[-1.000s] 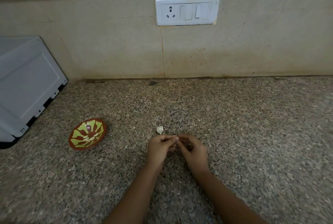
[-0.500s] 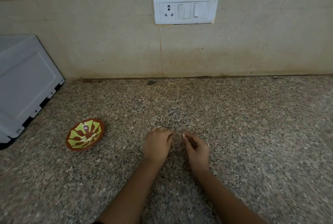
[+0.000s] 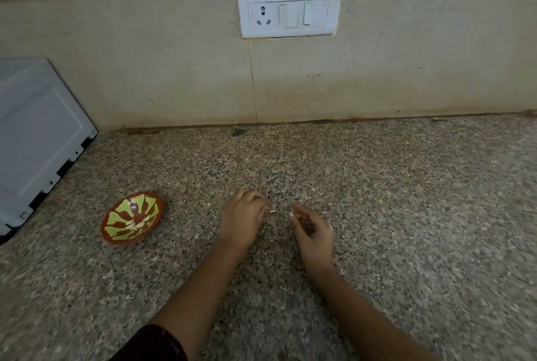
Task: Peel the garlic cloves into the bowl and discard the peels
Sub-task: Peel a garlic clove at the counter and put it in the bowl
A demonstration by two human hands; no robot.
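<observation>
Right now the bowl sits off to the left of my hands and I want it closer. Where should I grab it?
Probably pinch the bowl by its right-hand rim, reaching across with the left hand. It is shallow with a flared edge, and the peeled cloves lie in its middle, so a thumb on that rim clears them.
</observation>
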